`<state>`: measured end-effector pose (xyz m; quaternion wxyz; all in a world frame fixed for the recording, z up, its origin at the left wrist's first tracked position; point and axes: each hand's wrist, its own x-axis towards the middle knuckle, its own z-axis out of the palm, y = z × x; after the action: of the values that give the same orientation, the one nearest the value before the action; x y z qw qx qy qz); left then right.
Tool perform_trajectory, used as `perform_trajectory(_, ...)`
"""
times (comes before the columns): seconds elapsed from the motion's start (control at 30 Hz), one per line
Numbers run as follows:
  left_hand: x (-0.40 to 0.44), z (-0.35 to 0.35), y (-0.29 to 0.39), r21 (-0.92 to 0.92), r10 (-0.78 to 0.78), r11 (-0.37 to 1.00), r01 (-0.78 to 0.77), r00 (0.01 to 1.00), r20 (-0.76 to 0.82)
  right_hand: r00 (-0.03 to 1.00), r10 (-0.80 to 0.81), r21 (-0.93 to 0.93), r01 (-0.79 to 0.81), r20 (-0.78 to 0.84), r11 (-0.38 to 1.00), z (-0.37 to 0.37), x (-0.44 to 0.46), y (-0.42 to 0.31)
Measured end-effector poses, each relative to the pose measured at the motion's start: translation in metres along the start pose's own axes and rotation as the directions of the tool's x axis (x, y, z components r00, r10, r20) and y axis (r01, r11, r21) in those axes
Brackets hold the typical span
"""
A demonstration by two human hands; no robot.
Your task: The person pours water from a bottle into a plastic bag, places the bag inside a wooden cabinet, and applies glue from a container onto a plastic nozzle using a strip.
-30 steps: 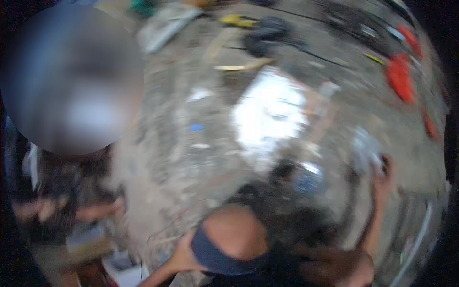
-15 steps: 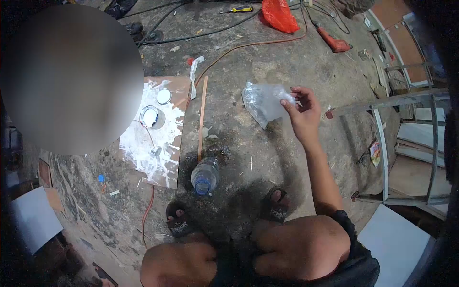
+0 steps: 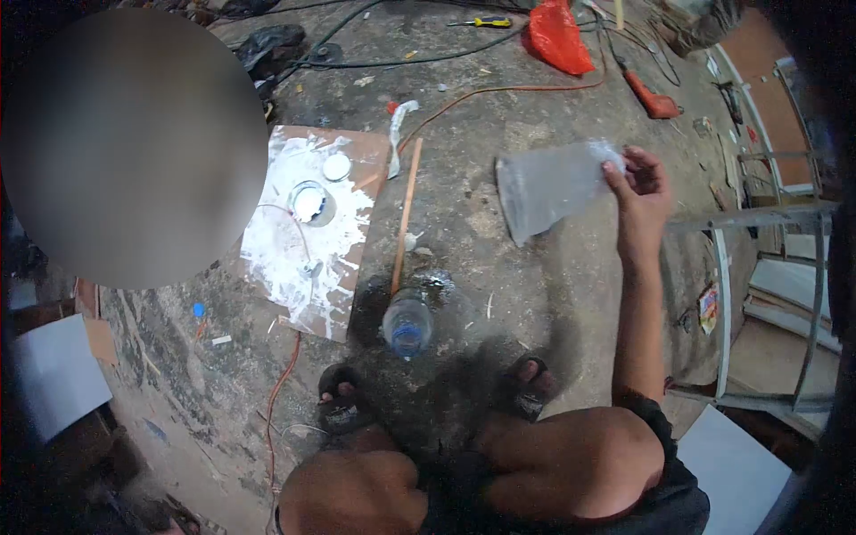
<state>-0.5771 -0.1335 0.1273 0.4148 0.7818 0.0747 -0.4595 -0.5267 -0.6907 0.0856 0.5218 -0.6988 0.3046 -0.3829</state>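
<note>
My right hand [image 3: 640,192] is raised over the floor at the right. Its thumb and fingers pinch one end of a clear plastic bag [image 3: 548,187], which stretches out flat to the left. Between my feet and a thin wooden stick [image 3: 407,214] stands a clear plastic bottle [image 3: 408,323] with a blue neck. A paint-smeared board [image 3: 352,232] lies to the left. On it are an open can of white paint [image 3: 308,203] and a round white lid [image 3: 336,167]. I do not see my left hand.
A red plastic bag [image 3: 559,37], a yellow-handled screwdriver [image 3: 481,22] and a red power tool [image 3: 651,96] lie at the far side among cables. A metal frame [image 3: 720,303] stands at right. A large blurred disc covers the upper left.
My right hand has moved right and slightly up in view, drawing the plastic bag with it. The bag now hangs flatter and more spread out. The whole view has shifted slightly.
</note>
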Motion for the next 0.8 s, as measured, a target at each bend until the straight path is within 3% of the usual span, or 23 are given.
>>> perform_trajectory(0.27,-0.057,-0.027,-0.021,-0.040,-0.047,0.998,0.045,0.997,-0.059,0.998,-0.002,-0.055,0.005,0.055,0.998,-0.006,0.003,0.007)
perform_trajectory(0.33,-0.070,-0.033,-0.026,-0.052,-0.055,0.997,0.052,0.996,-0.075,0.998,0.007,-0.185,0.004,0.060,0.983,-0.009,0.006,0.005)
perform_trajectory(0.47,-0.091,-0.038,-0.031,-0.068,-0.059,0.996,0.054,0.995,-0.085,0.997,-0.019,-0.202,0.034,0.074,0.979,-0.008,0.005,0.003)
perform_trajectory(0.6,-0.096,-0.044,-0.033,-0.071,-0.058,0.996,0.053,0.996,-0.063,0.995,-0.030,-0.227,0.051,0.094,0.973,-0.011,0.009,0.008)
perform_trajectory(0.7,-0.095,-0.047,-0.032,-0.064,-0.056,0.996,0.054,0.998,-0.032,0.997,-0.016,-0.350,0.043,0.081,0.936,-0.007,0.004,-0.004)
perform_trajectory(0.8,-0.093,-0.044,-0.020,-0.057,-0.053,0.997,0.054,0.999,0.010,0.995,-0.031,-0.290,0.058,0.099,0.955,-0.008,0.008,0.004)
